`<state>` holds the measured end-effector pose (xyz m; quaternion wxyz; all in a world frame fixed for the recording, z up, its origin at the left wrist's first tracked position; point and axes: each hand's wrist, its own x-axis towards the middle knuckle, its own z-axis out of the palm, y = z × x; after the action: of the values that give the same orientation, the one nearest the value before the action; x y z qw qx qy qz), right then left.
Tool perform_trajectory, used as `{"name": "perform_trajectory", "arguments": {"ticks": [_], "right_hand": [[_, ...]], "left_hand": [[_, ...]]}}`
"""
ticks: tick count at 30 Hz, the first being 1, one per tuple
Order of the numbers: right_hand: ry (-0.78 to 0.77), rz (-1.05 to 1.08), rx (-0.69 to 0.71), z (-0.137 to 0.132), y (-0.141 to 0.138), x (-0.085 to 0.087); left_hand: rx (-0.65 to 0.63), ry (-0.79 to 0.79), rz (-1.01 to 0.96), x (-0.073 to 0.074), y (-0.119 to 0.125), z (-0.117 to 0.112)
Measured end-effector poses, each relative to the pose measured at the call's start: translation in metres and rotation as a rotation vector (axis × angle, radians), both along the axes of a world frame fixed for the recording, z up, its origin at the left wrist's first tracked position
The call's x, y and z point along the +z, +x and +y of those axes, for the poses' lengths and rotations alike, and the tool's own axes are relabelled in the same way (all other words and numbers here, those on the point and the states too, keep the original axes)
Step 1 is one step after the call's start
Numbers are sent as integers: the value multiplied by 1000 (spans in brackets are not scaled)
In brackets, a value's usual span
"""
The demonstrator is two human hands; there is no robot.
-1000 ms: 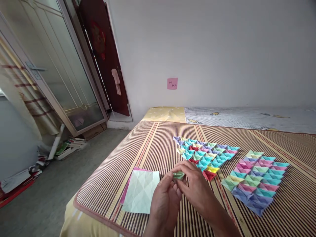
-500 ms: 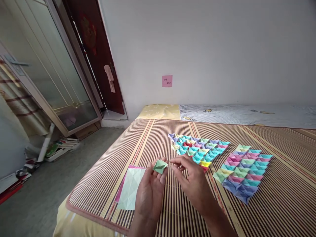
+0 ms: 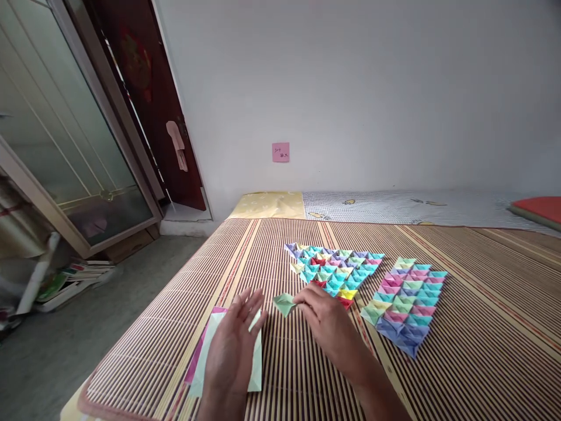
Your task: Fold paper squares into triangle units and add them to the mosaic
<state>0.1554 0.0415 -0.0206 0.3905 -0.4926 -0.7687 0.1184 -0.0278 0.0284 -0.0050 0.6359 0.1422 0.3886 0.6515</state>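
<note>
Right hand has the small green folded unit pinched at 1 corner btwn thumb & fingertips. Fingers are closed on it, and the unit sits just above the striped mat, a little short of the near tip of the teal panel. Left hand is open, palm down, fingers spread, holding nothing. It's over the pale green sheet; can't tell if it's pressing the paper or just hovering. That sheet looks creased w/ a grid but lies flat, not collapsed, and a pink sheet pokes out from under it on the left. Progress, as I read it: 2 assembled panels lie flat on the mat. The teal panel is mostly teal w/ red & yellow units at its near tip. Just to its right, apart from it, is the pink-blue panel. So plenty of units look folded & joined, 1 more is folded and in hand but joined to nothing, and at least 2 sheets are flat stock. The mat covers a bed w/ a yellow sheet showing at the far end. There's a pink sticky note on the wall behind and a red cushion far right.
</note>
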Motion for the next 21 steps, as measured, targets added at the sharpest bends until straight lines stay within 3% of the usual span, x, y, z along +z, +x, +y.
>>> {"name": "perform_trajectory", "arguments": {"ticks": [3, 6, 12, 16, 21], "right_hand": [[-10, -25, -96, 26, 25, 5], [-29, -77, -149, 74, 42, 11], [-148, -226, -179, 171, 34, 5], [-216, -298, -192, 199, 24, -13], [-274, -363, -183, 210, 21, -31]], "left_hand": [[117, 20, 11, 4, -13, 6], [143, 22, -4, 5, -19, 9], [99, -13, -38, 2, -21, 11], [111, -15, -37, -2, -31, 14], [126, -39, -36, -3, -39, 14]]}}
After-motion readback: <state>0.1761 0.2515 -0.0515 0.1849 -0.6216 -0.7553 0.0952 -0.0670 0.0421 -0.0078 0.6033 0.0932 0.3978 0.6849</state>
